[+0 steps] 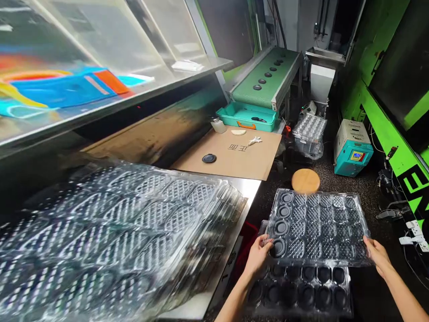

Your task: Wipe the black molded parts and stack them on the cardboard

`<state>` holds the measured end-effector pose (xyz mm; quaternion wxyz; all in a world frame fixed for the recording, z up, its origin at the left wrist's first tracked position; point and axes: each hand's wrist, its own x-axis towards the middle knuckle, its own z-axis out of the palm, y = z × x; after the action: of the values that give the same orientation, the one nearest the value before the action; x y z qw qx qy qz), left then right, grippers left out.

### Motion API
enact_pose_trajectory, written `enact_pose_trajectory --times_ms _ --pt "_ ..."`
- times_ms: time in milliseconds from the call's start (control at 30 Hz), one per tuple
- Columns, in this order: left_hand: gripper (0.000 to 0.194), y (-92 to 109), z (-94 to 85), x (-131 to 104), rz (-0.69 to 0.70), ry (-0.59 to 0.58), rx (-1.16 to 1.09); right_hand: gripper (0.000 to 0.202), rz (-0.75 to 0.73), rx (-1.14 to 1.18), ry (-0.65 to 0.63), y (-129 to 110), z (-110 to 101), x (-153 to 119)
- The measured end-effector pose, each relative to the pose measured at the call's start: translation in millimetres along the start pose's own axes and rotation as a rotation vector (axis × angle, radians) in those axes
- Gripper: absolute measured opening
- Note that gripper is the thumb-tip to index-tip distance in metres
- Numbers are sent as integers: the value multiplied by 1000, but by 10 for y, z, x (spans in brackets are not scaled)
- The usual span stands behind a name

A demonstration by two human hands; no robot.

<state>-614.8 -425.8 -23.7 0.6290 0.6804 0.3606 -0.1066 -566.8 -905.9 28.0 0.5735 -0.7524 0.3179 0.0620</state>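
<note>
A transparent blister tray (330, 229) is held level by its two short sides. My left hand (258, 256) grips its left edge near the front corner, thumb on top. My right hand (378, 256) grips the right edge the same way. Several black round parts (280, 226) sit in the tray's left column; the other pockets show a crisscross pattern. Below it lies another tray (348, 302) with black round parts in its pockets, partly hidden by the held tray. A stack of similar transparent trays (134, 232) rests on the bench at the left.
Cardboard (234, 154) on the bench bears a black round part (209, 158) and a small white bottle (218, 125). Beyond, a green conveyor (268, 91) carries black parts above a teal bin (234, 119). A round wooden stool (305, 180) and a teal machine box (353, 147) stand on the floor.
</note>
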Motion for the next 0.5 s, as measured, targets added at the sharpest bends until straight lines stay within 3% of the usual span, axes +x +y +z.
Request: enact_pose_trajectory --times_ms 100,233,367,500 --pt "47 356 384 662 57 18 -68 63 -31 37 -30 -253 207 838" --pt "46 582 884 1866 53 54 -97 67 -56 41 -86 -374 712 2325" --pt "39 566 1338 3122 -21 118 -48 66 -130 0 -122 -243 1424 3824" --pt "45 432 1700 4117 -101 189 26 68 -130 -11 -155 58 2102 4917"
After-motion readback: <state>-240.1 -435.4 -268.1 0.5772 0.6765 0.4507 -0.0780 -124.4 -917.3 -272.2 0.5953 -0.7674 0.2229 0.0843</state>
